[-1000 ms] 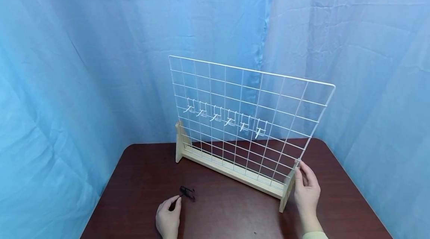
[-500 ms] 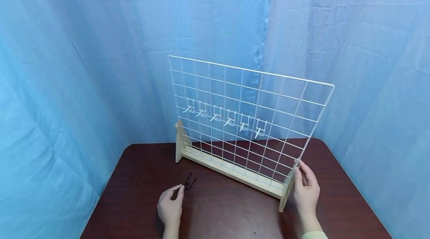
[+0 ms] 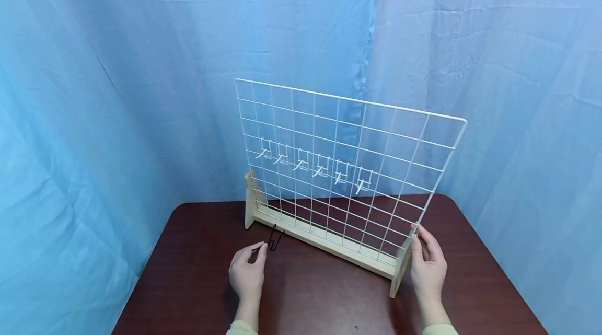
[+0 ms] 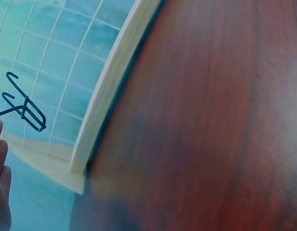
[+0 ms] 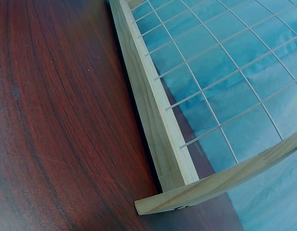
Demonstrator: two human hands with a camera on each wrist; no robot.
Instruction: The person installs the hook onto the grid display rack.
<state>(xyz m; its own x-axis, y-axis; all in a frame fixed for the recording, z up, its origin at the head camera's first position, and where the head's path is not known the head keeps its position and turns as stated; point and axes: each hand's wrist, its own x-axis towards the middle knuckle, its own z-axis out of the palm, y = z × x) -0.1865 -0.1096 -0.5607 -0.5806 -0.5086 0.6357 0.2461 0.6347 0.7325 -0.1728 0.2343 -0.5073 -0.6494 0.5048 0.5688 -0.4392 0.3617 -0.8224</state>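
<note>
My left hand [image 3: 247, 272] pinches a black wire hook [image 3: 273, 241] by its single prong, in front of the rack's left part. In the left wrist view the hook [image 4: 25, 108] shows two bent upper ends and a looped frame, apart from the mesh. A white wire grid panel [image 3: 338, 99] stands upright in a pale wooden base [image 3: 324, 241]. Several white hooks [image 3: 300, 163] hang in a row across its middle. My right hand [image 3: 429, 264] grips the panel's right edge at the top of the wooden end foot [image 3: 397, 275]. The right wrist view shows this foot [image 5: 187, 196], the hand mostly out of frame.
The rack stands at an angle on a dark red-brown table [image 3: 197, 235], its right end nearer to me. Blue curtains [image 3: 164, 63] hang behind and on both sides of the table.
My left hand has moved forward and right, toward the rack, carrying the black hook and turning it so its bent ends point up. My right hand keeps its place on the rack.
</note>
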